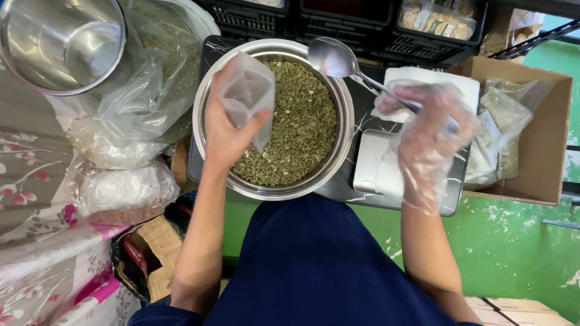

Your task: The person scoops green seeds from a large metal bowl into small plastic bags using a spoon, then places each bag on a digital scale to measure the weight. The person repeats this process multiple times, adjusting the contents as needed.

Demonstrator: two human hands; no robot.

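A floral-cloth desk (30, 181) is taking up the whole left side, with bulky clear bags (121, 187) of grain sitting along its edge and an empty steel pot (60, 42) up in the corner. On the right, a cardboard box (544, 145) is holding filled packets. In the middle, a big steel bowl (205, 90) of green pumpkin seeds (296, 133) is sitting on a dark marbled tray (362, 115), right beside a small white scale (371, 163). The left hand (226, 133) is pinching a small empty clear pouch (244, 93) over the bowl's left side. The right hand (426, 130), wearing a loose plastic glove, is gripping the handle of a metal ladle (332, 57), whose scoop is hovering over the bowl's far rim.
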